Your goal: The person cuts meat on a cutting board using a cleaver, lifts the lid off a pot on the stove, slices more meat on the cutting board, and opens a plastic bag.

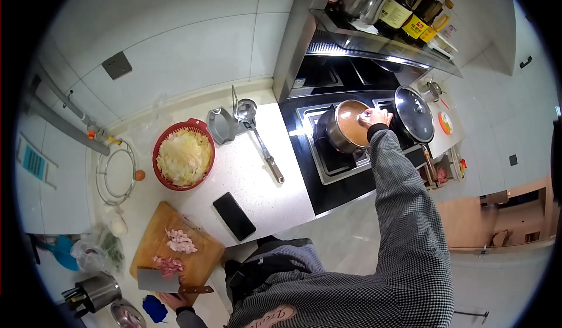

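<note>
My right hand (376, 118) is closed at the lid knob of a pot (345, 132) on the left burner of the stove. The lid lies over the pot, and its glass looks brownish. At the lower left, my left hand (173, 300) rests by the cutting board (202, 252), next to a cleaver (158, 281) with a wooden handle. The fingers of that hand are partly hidden by the cleaver. Pale chopped meat (181, 241) and redder chopped meat (168, 266) lie in two piles on the board.
A red basket (157, 158) holds chopped cabbage. On the counter are a phone (234, 216), a ladle (266, 155), a grey spoon rest (220, 125) and a wire rack (100, 173). A lidded pan (414, 114) sits on the right burner, below the range hood (380, 47).
</note>
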Demonstrator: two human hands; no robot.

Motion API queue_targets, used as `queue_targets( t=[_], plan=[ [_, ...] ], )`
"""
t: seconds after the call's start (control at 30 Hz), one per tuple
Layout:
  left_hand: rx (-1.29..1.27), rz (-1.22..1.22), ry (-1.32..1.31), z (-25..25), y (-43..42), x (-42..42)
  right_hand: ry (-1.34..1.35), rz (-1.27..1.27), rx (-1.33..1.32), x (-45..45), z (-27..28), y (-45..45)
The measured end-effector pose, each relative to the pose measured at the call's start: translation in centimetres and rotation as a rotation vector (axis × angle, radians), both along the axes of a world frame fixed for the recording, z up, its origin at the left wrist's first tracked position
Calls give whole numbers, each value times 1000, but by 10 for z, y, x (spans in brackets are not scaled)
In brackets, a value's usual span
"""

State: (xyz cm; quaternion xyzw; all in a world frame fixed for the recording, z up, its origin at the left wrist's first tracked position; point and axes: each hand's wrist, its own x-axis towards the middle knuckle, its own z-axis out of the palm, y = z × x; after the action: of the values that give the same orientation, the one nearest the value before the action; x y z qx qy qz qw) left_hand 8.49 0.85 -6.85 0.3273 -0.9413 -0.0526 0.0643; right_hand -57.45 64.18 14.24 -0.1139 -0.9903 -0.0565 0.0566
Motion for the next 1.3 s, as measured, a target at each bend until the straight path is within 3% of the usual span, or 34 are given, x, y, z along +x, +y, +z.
queue_targets(
  t=[0.17, 0.23, 0.37, 0.57, 0.63, 1.23, 1.3],
  plan=[
    [-50, 10, -2, -9, -4, 5, 143, 58, -149, 15, 35, 27],
    [-24, 31, -136, -5, -5, 6, 156, 72, -144, 27, 45, 36],
    [-3, 28, -130, 0, -2, 1, 200, 132, -122, 58, 35, 48],
    [-2, 84, -99, -10, -7, 4, 128, 74, -114, 79, 5, 41],
    [-82, -19, -25, -15, -12, 8, 89, 48, -105, 81, 11, 35],
    [35, 60, -103, -2, -7, 3, -217, -136, -25, 71, 27, 22],
    [-88, -94, 71, -9, -11, 4, -221, -109, -1, 69, 28, 25]
  ],
)
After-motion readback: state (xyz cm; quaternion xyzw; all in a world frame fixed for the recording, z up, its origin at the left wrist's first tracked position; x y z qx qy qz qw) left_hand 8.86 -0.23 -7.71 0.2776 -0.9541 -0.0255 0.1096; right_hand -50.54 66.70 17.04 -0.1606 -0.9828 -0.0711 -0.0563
